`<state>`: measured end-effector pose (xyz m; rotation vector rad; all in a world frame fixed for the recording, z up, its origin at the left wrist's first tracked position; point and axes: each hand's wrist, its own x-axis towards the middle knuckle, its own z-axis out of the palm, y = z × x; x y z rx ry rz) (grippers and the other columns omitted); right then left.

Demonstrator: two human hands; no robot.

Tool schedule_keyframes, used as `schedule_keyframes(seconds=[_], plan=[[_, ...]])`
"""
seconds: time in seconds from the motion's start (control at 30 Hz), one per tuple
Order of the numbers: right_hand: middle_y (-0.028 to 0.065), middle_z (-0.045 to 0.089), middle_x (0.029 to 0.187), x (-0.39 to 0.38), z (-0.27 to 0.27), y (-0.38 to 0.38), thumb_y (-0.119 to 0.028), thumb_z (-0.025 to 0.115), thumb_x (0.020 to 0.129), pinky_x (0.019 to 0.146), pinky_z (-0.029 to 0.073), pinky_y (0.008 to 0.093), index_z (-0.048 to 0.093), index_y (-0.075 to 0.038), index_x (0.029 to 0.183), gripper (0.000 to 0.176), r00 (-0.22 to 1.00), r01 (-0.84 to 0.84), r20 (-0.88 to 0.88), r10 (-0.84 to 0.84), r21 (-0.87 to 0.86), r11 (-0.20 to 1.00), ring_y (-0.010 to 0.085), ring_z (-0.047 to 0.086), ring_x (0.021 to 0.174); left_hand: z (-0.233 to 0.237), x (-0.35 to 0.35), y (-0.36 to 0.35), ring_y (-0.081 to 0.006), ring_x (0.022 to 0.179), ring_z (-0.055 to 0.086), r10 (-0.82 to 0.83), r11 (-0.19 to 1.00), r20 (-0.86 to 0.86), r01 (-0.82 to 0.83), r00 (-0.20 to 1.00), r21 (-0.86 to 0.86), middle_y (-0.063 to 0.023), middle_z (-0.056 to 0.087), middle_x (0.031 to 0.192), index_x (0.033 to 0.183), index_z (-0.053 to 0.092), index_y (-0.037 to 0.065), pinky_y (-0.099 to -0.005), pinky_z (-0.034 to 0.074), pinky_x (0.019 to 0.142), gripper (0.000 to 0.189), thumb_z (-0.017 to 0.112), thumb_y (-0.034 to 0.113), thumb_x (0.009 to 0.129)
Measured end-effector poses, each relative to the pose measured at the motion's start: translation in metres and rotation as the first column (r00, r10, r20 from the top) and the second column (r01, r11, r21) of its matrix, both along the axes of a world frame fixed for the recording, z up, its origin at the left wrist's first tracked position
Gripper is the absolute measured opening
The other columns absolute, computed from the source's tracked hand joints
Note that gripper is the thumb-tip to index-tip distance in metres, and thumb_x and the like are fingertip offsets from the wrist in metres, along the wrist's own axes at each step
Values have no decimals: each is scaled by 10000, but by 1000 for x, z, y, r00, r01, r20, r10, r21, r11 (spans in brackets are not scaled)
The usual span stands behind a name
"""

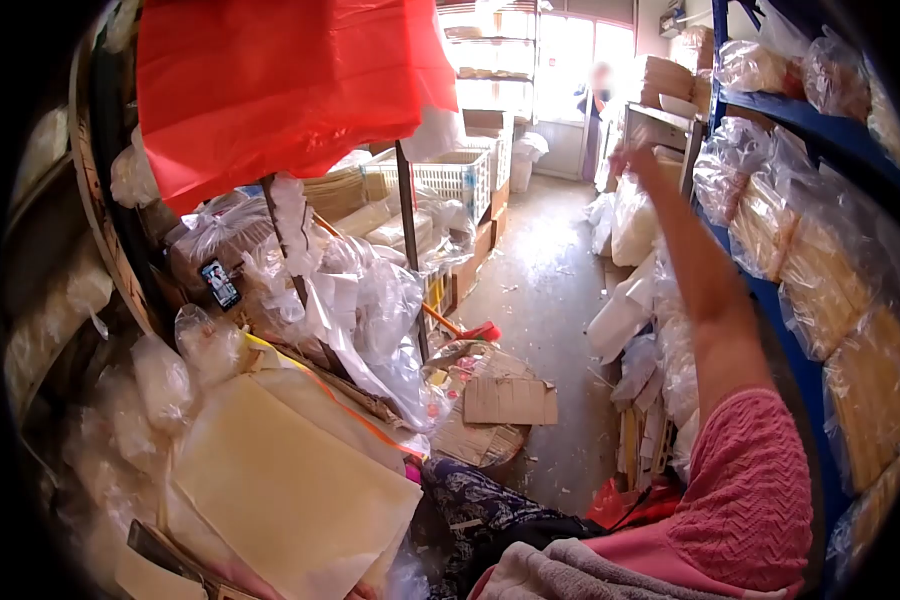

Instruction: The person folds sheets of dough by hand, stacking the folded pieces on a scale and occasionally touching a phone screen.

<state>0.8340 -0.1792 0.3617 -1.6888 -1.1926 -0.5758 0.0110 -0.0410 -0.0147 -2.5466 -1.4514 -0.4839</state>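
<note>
My right arm, in a pink knitted sleeve [745, 470], stretches forward and up on the right. At its end my right hand [636, 158] is raised, small and blurred by motion, so its fingers cannot be made out. Behind it are a shelf stand [665, 125] and white plastic-wrapped bundles [632, 220]. My left hand does not show. At lower left, large cream-coloured sheets [295, 480] lie in a stack in front of me. A big red sheet [290, 90] hangs at the upper left.
Blue shelving [820, 130] with bagged bundles [815, 270] lines the right. White plastic crates [435, 175] stand beyond a dark post [410, 250]. A phone [220, 284] sits among plastic bags at left. Flattened cardboard [510, 400] lies on the floor [560, 290]. Another person [595, 110] stands near the bright doorway.
</note>
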Motion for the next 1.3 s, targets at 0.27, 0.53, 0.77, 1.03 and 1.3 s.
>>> schedule_keyframes(seconds=[0.27,0.53,0.77,1.03,1.3], plan=[[151,669,912,-20,-40,41,-75,633,772,609,528,326,582,-5,1087,327,985,-165,-56,162,-60,984,211,649,708,-4,-1,-1,-399,1270,374,27,1000,4,-27,1000,8,-211,471,1316,1278,489,49,-545,275,1037,466,447,338,915],[189,608,953,-445,-301,116,-284,612,863,740,475,395,571,-56,1056,302,689,-711,-487,537,-597,371,284,608,882,-7,-7,-7,-402,1276,369,47,999,0,-47,999,10,-213,468,1321,1287,484,51,-547,271,1039,473,446,342,916],[126,380,1407,-644,-350,141,-218,631,781,1041,290,515,363,-81,1380,671,507,-719,-265,820,-656,232,314,375,1274,-18,-22,-9,-405,1281,364,77,997,-13,-77,997,18,-215,465,1325,1294,480,53,-549,268,1040,479,446,346,917],[117,652,1038,-660,-384,184,-104,496,845,819,494,366,592,-154,1179,351,483,-844,-544,686,-497,200,290,629,935,-9,-18,-2,-438,1262,348,124,991,109,-118,986,-59,-290,429,1296,1284,476,75,-555,248,1058,537,554,186,765],[140,611,679,-640,-227,314,-113,507,872,513,480,339,567,11,842,141,471,-862,-661,584,-203,464,203,608,550,-13,-21,0,-391,1302,337,171,983,250,-151,953,-101,-213,309,1438,1328,477,194,-564,274,1038,570,559,203,765]])
